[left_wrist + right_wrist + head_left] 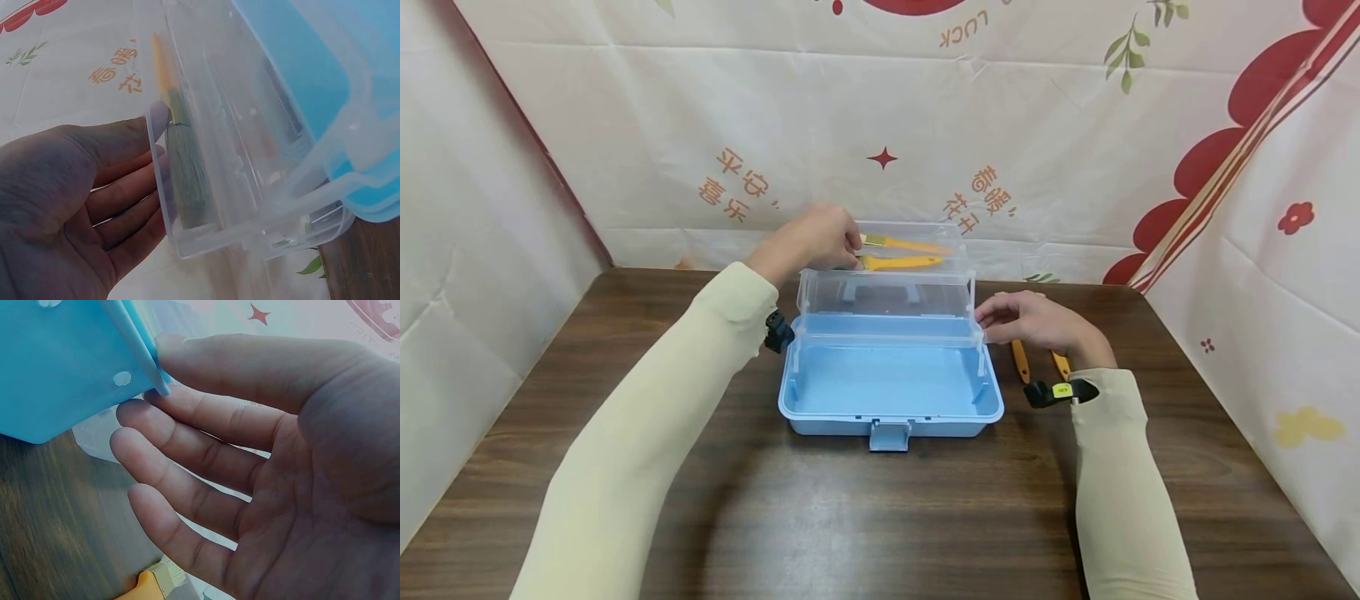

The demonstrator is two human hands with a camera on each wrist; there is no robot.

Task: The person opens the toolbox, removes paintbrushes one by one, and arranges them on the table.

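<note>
A light blue storage box stands unfolded on the table, its front latch hanging down. Two clear plastic trays rise in steps over its back: a lower tray and an upper tray. In the upper one lie two paintbrushes with yellow handles, a rear brush and a front brush. My left hand pinches the upper tray's left wall, thumb across the rim and fingers outside. At the box's back right corner, my right hand grips the blue edge between thumb and fingers.
Two more yellow-handled brushes, a left one and a right one, lie on the brown wooden table beneath my right hand. A printed white cloth hangs close behind the trays.
</note>
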